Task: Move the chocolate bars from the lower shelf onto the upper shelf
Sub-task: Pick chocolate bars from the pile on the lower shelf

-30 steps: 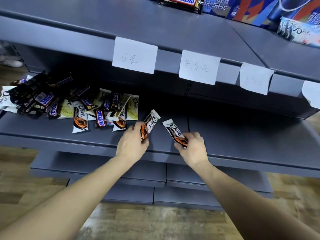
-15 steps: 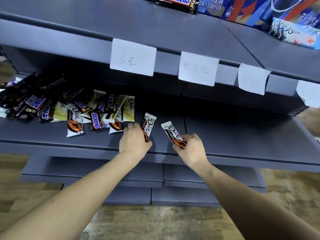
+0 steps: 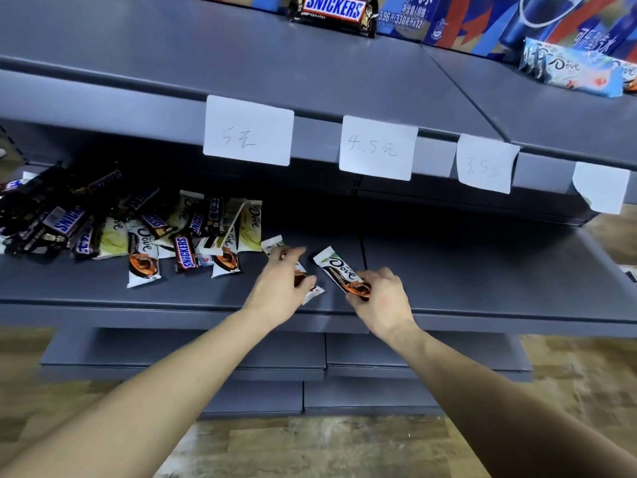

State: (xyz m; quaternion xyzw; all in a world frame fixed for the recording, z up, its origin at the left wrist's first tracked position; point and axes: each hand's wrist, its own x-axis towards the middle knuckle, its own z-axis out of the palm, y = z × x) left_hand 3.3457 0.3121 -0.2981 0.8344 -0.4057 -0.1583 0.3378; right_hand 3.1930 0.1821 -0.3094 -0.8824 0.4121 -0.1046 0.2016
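Two white Dove bars sit at the front of the lower shelf, apart from the main heap. The right bar lies slanted, its near end pinched in the right hand, whose grip is closed on the wrapper's brown end. The left bar is mostly hidden beneath the left hand; only its two ends show past the knuckles. That hand's fingers lie across the bar and the thumb curls in at its side, so its grip seems to be grasping the bar, though the underside is out of sight.

Both bars appear to touch the shelf or sit just above it; which, I cannot tell. By my reading the step in hand is the pick-up, one bar per hand, with the lift not yet made.

The next move calls for raising both bars clear of the shelf lip, out past the price tags hanging from the upper shelf edge, then up and onto that shelf, which has bare room in front of the Snickers bar and the blue Dove box at its back.

To the left, the pile of mixed Snickers and Dove bars lies on the lower shelf, so most of the task remains.
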